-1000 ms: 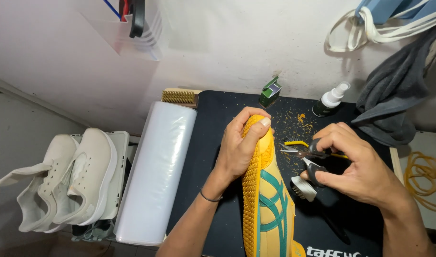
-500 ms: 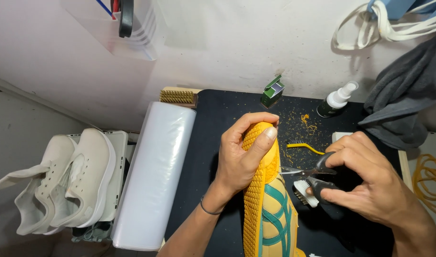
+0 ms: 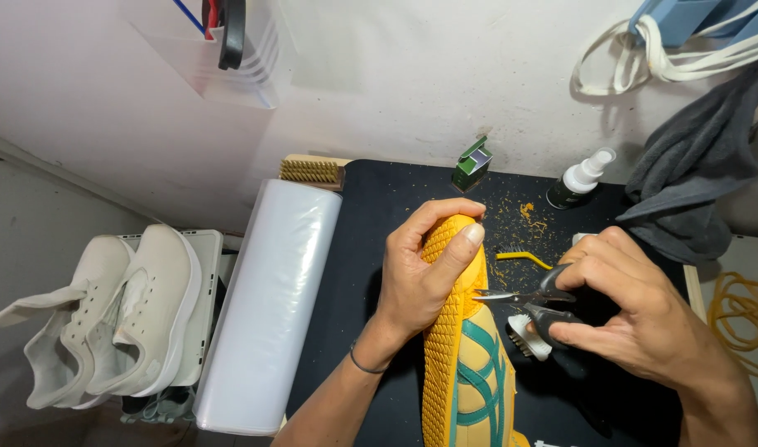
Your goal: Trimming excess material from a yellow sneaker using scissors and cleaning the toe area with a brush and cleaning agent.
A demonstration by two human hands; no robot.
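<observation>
Pale, scuffed wall backs a black-matted worktop (image 3: pixel 379 248) strewn with yellow trimmings, where a yellow sneaker with teal stripes (image 3: pixel 466 364) stands on edge, toe pointing away from the person. Left hand (image 3: pixel 424 277) wraps over the toe, fingers closed around the ribbed sole edge with the thumb pressed on top, apparently to steady the shoe against the cutting. Right hand (image 3: pixel 635 319) grips small black-handled scissors (image 3: pixel 524 300), fingers closed through and around the loops, the thin blades meeting the shoe's side just below the left thumb. A white brush (image 3: pixel 528 338) lies under the right hand, and a strip of yellow offcut (image 3: pixel 524 258) sits on the mat just beyond the blades. Farther back stand a small green box (image 3: pixel 472 164), a dark spray bottle with a white cap (image 3: pixel 579 182) and a wooden bristle brush (image 3: pixel 311 170); a grey cloth (image 3: pixel 693 190) hangs at the right. A roll of clear film (image 3: pixel 267 306) lies along the mat's left edge, with a pair of white sneakers (image 3: pixel 106 314) on a rack beside it. Compared with half a second ago, the scissors have closed in against the shoe, while the left hand's hold looks unchanged.
</observation>
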